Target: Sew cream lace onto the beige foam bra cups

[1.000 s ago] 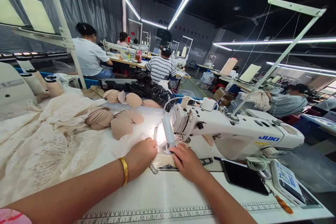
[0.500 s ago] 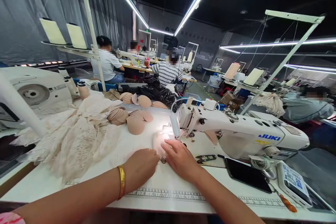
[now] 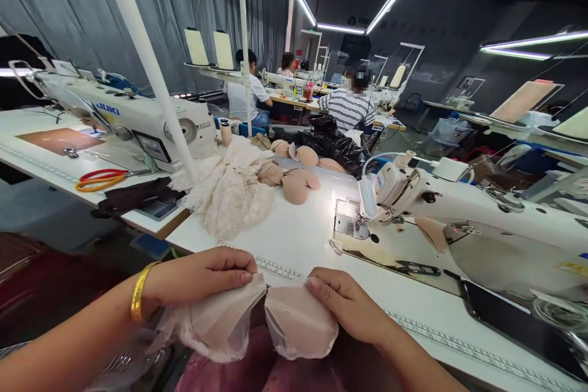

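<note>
Fingers point(image 3: 239, 269) of both hands pinch a pale, sheer, two-cupped bra piece point(image 3: 257, 324)

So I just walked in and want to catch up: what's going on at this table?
A person holds a cup pair over the near edge of the table. The left hand pinches the lace-draped cup and the right hand pinches the other. The sewing machine stands to the right, its needle plate bare. A lace pile and loose cups lie further back. Other people sit at machines behind.
</note>
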Tool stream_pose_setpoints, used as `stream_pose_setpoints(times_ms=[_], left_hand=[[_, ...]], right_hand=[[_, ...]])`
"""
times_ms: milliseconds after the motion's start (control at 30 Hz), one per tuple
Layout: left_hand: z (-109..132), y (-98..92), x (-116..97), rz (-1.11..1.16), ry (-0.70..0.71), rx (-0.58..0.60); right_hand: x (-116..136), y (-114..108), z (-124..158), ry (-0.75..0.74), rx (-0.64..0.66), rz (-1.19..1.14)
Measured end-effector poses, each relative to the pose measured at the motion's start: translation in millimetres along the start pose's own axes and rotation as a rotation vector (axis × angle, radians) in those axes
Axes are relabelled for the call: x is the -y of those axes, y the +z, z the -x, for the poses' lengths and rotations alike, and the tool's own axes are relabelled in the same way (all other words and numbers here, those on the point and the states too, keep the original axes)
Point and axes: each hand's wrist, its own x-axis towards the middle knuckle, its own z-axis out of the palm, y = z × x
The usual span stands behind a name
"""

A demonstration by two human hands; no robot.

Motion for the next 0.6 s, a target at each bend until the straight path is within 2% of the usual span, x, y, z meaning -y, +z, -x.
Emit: stream_pose_setpoints(times_ms=[167,433,600], left_hand=[[3.4,10.2,4.0,0.077,0.038,0.014],[17.2,14.8,12.2,0.188,0.046,0.013],[27.7,30.0,26.7,0.367,0.018,0.058]], right_hand=[[0.2,19.9,3.8,0.033,-0.028,-0.135],[4.4,38.3,12.8,0.056,-0.095,-0.150],[6.4,57.9,2.6,0.059,-0.102,-0.056]])
